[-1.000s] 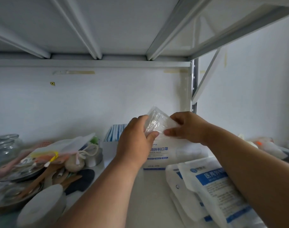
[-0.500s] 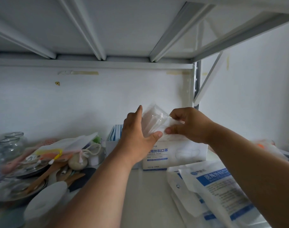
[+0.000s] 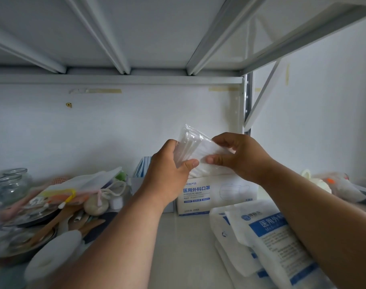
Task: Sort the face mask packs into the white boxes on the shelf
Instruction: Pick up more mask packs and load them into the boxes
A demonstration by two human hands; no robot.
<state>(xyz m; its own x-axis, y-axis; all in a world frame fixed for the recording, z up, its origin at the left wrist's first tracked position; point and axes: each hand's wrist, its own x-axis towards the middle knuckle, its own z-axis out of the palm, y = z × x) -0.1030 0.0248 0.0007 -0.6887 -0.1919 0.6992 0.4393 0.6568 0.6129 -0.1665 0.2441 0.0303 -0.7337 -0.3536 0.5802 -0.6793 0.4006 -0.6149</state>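
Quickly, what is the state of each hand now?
Left hand: grips the clear mask pack.
Right hand: pinches the same pack.

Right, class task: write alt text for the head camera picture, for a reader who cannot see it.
Two hands hold a clear mask pack above an open white box on a shelf; the left hand grips its left end, the right hand pinches its right. More mask packs lie lower right, kitchen clutter left.
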